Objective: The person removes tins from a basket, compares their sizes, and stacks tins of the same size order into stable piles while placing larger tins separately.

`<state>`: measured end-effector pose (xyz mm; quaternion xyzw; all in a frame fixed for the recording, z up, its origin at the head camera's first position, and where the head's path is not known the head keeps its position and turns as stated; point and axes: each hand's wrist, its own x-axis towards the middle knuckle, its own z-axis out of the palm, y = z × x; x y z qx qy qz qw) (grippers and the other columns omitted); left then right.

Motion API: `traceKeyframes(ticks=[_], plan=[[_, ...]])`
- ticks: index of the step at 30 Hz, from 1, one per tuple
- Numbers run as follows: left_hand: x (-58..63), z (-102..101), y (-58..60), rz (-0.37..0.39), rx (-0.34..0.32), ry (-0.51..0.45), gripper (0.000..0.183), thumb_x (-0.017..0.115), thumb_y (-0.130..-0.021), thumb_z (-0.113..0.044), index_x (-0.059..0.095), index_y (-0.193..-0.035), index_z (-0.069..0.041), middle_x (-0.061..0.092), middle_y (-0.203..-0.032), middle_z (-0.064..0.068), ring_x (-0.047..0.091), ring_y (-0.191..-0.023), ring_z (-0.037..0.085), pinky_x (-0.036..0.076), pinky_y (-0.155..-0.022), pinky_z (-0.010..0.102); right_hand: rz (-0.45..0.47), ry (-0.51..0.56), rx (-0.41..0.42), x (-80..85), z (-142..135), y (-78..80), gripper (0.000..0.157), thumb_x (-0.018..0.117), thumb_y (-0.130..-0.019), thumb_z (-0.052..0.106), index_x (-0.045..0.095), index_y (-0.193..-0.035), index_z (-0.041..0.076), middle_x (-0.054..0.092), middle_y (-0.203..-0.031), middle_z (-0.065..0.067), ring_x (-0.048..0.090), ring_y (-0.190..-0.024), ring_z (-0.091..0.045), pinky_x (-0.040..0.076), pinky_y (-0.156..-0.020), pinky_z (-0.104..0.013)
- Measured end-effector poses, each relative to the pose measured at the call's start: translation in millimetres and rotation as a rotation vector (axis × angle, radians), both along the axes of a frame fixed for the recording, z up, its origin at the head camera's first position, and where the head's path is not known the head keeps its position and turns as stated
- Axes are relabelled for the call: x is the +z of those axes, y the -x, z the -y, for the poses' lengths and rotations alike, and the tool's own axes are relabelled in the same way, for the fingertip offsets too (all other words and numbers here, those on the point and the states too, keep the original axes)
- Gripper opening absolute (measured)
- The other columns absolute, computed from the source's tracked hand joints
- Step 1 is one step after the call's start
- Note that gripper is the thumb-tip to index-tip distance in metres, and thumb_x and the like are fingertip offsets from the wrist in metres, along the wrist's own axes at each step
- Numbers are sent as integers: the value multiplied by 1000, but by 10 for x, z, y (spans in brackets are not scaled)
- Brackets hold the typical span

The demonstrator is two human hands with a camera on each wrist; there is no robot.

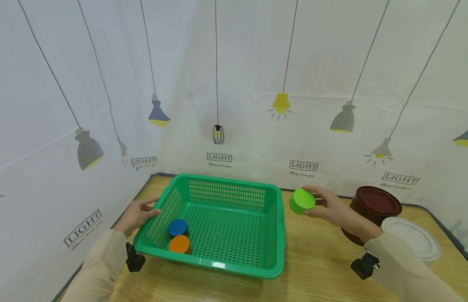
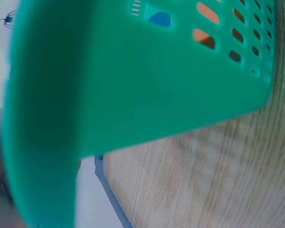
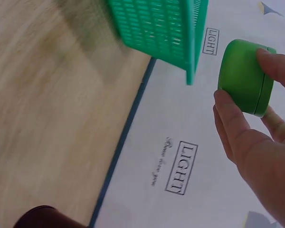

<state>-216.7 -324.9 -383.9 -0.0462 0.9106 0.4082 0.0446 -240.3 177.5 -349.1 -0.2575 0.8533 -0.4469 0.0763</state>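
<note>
The left rim of the green plastic basket [image 1: 226,235] is gripped by the left hand [image 1: 137,214]. Just beyond its right rim, a lime-green lidded round container [image 1: 302,201] is held aloft, pinched between the right hand's [image 1: 333,211] thumb and fingers. Probably light, stiff and slippery, it is best grasped around its sides, across the seam.

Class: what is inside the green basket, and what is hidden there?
A blue cylinder and an orange cylinder sit toward its left end. The orange one partly hides the blue; the front rim hides the orange one's lower edge. The floor beneath both is covered.
</note>
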Motion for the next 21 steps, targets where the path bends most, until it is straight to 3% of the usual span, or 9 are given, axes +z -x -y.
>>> traceKeyframes(ticks=[10,15,21], plan=[[11,3,-1,14,5,-2,57,59,-86,-25,37,-135,-3,42,-119,35,56,-91,34,51,-69,39,98,-15,-99,-442,-211,-64,68,66,-81,17,30,-133,-6,38,-125,-26,41,-111,-43,45,-83,-45],[13,5,-4,6,-2,17,57,58,-87,-25,37,-135,-3,42,-120,35,50,-99,40,49,-73,42,184,-3,-131,-716,-271,-83,72,67,-79,19,28,-134,-6,36,-128,-26,40,-112,-42,44,-84,-44],[15,-6,-9,-4,-2,-6,56,59,-87,-22,38,-134,-1,43,-118,34,53,-95,37,51,-71,40,276,-21,-177,-962,-286,-151,74,69,-77,22,30,-134,-5,35,-128,-29,41,-111,-43,44,-84,-44]])
